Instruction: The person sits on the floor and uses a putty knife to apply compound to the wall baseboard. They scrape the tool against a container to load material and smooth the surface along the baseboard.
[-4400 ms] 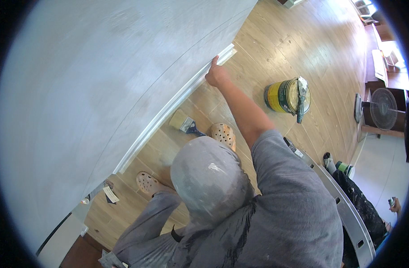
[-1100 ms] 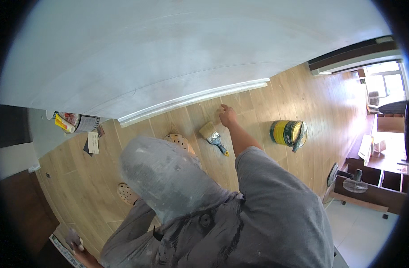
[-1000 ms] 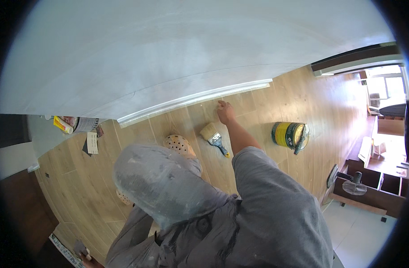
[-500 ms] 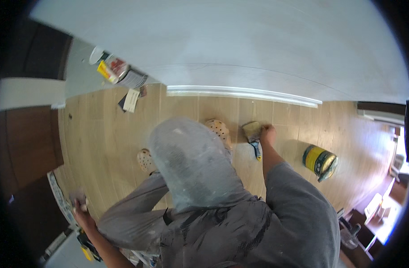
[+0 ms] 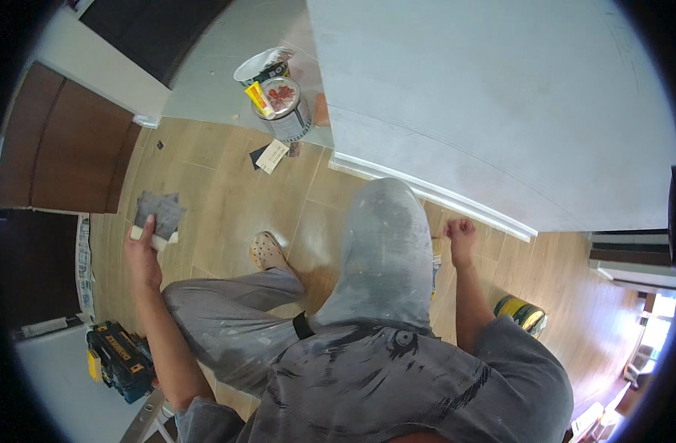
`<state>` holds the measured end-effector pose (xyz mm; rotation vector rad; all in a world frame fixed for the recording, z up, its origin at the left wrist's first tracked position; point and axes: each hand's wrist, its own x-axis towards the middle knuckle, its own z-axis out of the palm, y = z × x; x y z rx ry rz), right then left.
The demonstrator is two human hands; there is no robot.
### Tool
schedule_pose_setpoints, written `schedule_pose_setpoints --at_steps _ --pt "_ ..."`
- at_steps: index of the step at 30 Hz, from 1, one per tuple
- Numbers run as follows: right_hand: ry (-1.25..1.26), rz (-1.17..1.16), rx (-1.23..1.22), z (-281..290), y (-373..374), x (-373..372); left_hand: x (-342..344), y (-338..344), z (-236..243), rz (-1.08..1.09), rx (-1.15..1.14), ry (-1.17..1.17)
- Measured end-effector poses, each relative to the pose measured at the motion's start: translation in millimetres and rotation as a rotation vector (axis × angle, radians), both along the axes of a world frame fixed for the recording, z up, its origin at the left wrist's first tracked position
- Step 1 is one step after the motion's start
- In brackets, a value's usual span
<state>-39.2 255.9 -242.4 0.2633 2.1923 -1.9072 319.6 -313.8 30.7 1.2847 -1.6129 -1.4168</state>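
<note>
Held out at the left, my left hand (image 5: 144, 258) is closed on grey sandpaper (image 5: 159, 213), with an off-white piece under it against the palm. My right hand (image 5: 461, 238) is beside my raised knee, near the white baseboard (image 5: 426, 190). Its fingers are curled in, and what they hold, if anything, is hidden. Most of a paintbrush (image 5: 435, 272) is concealed behind that knee; only a bit of its blue and yellow handle shows.
A can (image 5: 292, 122) with a yellow tube on its lid stands by the wall corner, a tub (image 5: 264, 66) behind it. Cards (image 5: 271, 156) lie on the floor. A yellow-green can (image 5: 521, 314) lies right; a black-yellow toolbox (image 5: 120, 362) sits lower left.
My view has turned, and the wall now slants down to the right. My left hand with the sandpaper has come up and forward. My right hand has moved from the brush toward the baseboard.
</note>
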Motion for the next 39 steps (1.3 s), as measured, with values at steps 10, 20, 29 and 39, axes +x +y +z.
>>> schedule_pose_setpoints --at_steps 10,20,29,39 --pt "0.498 0.91 -0.371 339.5 -214.9 35.6 -56.1 34.9 24.3 -0.15 0.009 0.199" --pt "0.353 1.08 -0.561 366.2 -299.0 50.7 -99.6 65.9 59.7 -0.337 0.14 0.4" --pt "0.193 1.034 -0.587 337.0 -350.0 12.4 -142.6 37.6 64.3 -0.392 0.0 0.412" --pt "-0.051 1.09 -0.569 275.6 -392.2 -2.3 -131.4 27.4 20.0 -0.434 0.189 0.359"
